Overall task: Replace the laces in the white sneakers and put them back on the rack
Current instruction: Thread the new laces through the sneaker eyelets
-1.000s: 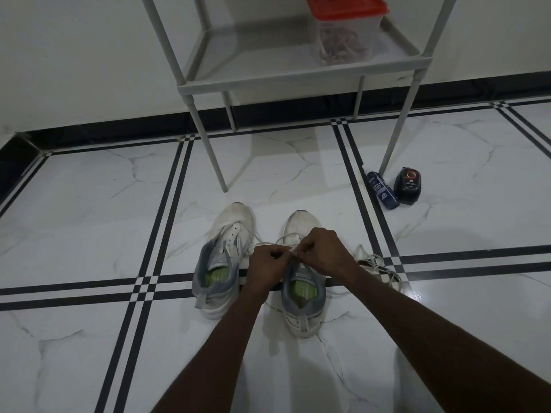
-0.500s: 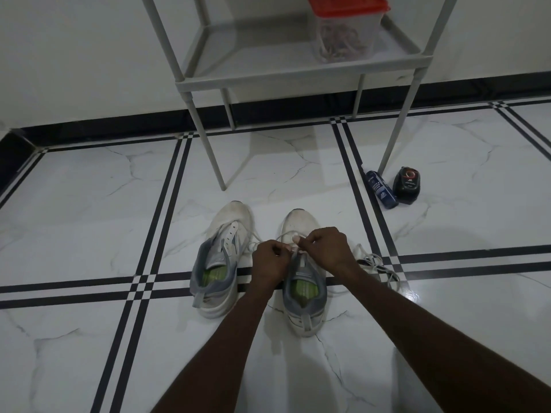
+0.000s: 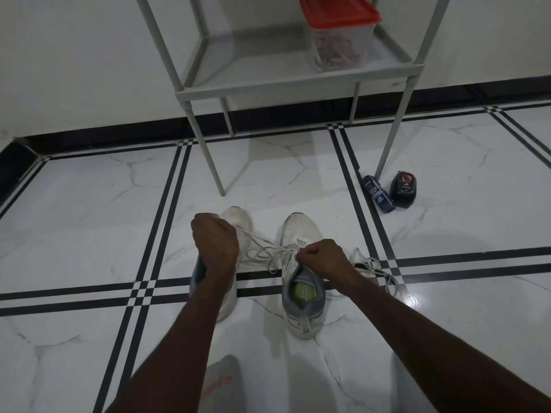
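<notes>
The left hand (image 3: 215,242) was closed in a fist round one end of the white lace (image 3: 262,245), drawn out to the left above the left sneaker (image 3: 238,222). The right hand (image 3: 323,256) pinched the other part of the lace just over the eyelets of the right sneaker (image 3: 301,281). Between the two hands the lace ran taut in one strand, with slack loops hanging beneath it.

The likeliest trouble, as I judged it, was that loose loop work: a hard pull to the left could cinch the slack into a snarl, or drag the lace clean out of an eyelet. The right sneaker stood free on the floor (image 3: 89,204), held down only by the pinching hand, so a strong tug could tip or skid it on the glossy tile. The hanging loops also lay close to the left sneaker and could catch on it.

Both sneakers stood side by side on the floor, toes toward the rack (image 3: 268,87), well short of it. They looked white with scuffed, greyish toes, grey collars and a yellow-green insole showing in the right one. Whether the left sneaker was laced could not be told, since the forearm covered it. A second tangle of laces (image 3: 372,266) lay on the floor just right of the right sneaker.
</notes>
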Tool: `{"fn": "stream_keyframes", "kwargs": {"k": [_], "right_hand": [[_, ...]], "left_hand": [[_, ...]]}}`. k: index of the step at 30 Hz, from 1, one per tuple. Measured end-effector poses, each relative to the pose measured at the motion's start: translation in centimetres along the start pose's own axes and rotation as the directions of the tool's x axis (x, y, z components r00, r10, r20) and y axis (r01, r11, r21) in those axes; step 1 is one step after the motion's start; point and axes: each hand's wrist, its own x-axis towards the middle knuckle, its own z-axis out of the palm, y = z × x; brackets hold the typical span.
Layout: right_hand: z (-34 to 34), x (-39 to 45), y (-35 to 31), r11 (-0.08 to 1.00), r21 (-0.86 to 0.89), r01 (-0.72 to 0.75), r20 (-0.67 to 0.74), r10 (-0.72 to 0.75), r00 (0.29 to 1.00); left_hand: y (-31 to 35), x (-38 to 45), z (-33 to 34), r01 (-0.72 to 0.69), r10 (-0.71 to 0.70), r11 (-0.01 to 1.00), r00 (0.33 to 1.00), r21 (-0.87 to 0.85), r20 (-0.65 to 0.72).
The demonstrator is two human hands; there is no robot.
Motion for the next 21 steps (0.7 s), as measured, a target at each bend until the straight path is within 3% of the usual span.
{"fn": "stream_keyframes", "kwargs": {"k": [3,5,7,9,11,13,16,18,19,21], "right_hand": [[-0.3,0.0,-0.3,1.0,0.018,-0.005,0.013,0.004,1.0],[-0.5,0.0,-0.5,1.0,0.014,0.007,0.02,-0.007,1.0],[-0.5,0.0,-0.5,1.0,-0.002,0.017,0.024,-0.017,1.0],[-0.5,0.0,-0.5,1.0,-0.015,0.025,0.024,-0.024,0.999],[-0.5,0.1,-0.3,1.0,0.004,0.01,0.027,-0.01,1.0],[-0.6,0.0,-0.3,0.999,0.034,-0.008,0.029,0.007,1.0],[-0.6,0.0,-0.1,0.998,0.052,-0.02,0.022,0.018,1.0],[-0.5,0.0,0.0,0.998,0.065,-0.019,0.026,0.017,1.0],[-0.5,0.0,0.0,0.998,0.066,-0.018,0.03,0.016,0.999],[-0.4,0.2,0.1,0.999,0.05,-0.015,0.028,0.014,1.0]], "left_hand": [[0.4,-2.2,0.7,-0.242,0.235,0.97,0.959,0.022,0.161],[0.1,-3.9,2.1,-0.406,0.391,0.913,0.852,-0.031,0.347],[-0.3,-5.3,3.3,-0.458,0.413,0.888,0.755,-0.042,0.51],[-0.4,-6.2,3.8,-0.441,0.369,0.898,0.727,-0.019,0.58],[-0.1,-6.7,3.8,-0.446,0.368,0.895,0.752,0.011,0.546],[0.3,-6.1,3.2,-0.424,0.347,0.9,0.84,0.103,0.417],[0.1,-2.9,1.1,-0.144,0.133,0.95,0.99,0.278,0.055],[-0.5,-0.7,-0.6,-0.004,0.035,0.962,0.993,0.275,-0.11],[-0.7,-0.1,-1.2,-0.01,0.047,0.961,0.991,0.276,-0.128],[-0.6,-0.3,-1.3,-0.153,0.166,0.952,0.986,0.265,-0.027]]}}
